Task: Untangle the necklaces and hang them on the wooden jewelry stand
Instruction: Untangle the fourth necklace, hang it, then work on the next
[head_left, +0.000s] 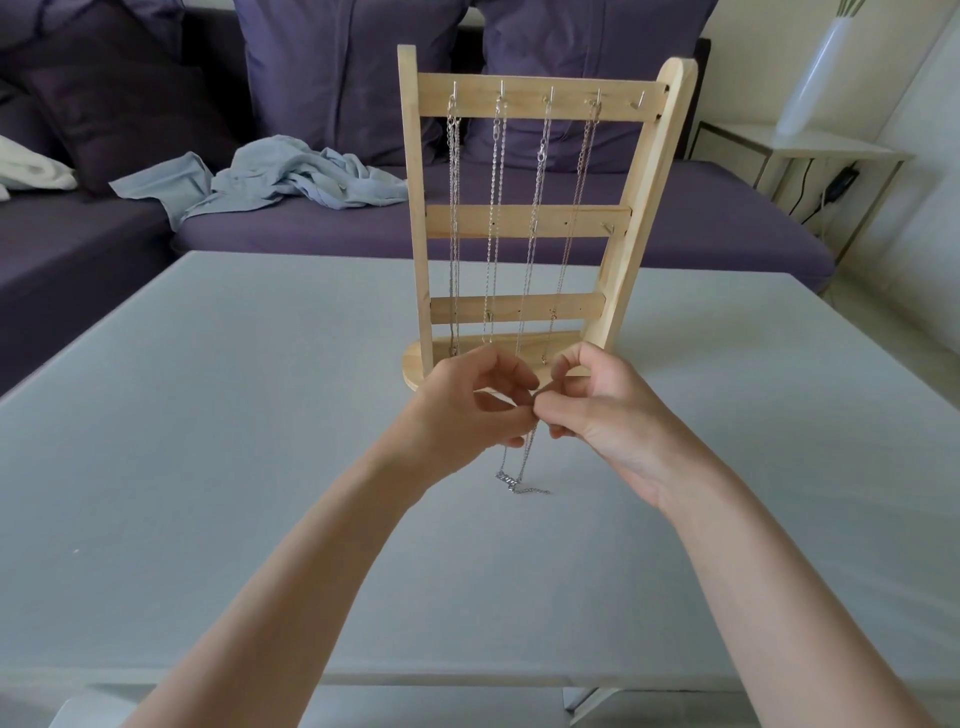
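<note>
A wooden jewelry stand (524, 218) stands upright on the grey table (208, 415). Several silver necklaces (493, 208) hang from hooks on its top bar; the rightmost hook (638, 101) is bare. Just in front of the stand's base, my left hand (472, 405) and my right hand (602, 410) meet fingertip to fingertip and pinch the top of one more silver chain (519, 467). That chain dangles below my fingers, and its lower end lies bunched on the table.
A purple sofa (675, 218) with cushions runs behind the table, with a crumpled light-blue cloth (270, 179) on its seat. A white side table (810, 150) carrying a white vase (815, 78) stands at the back right.
</note>
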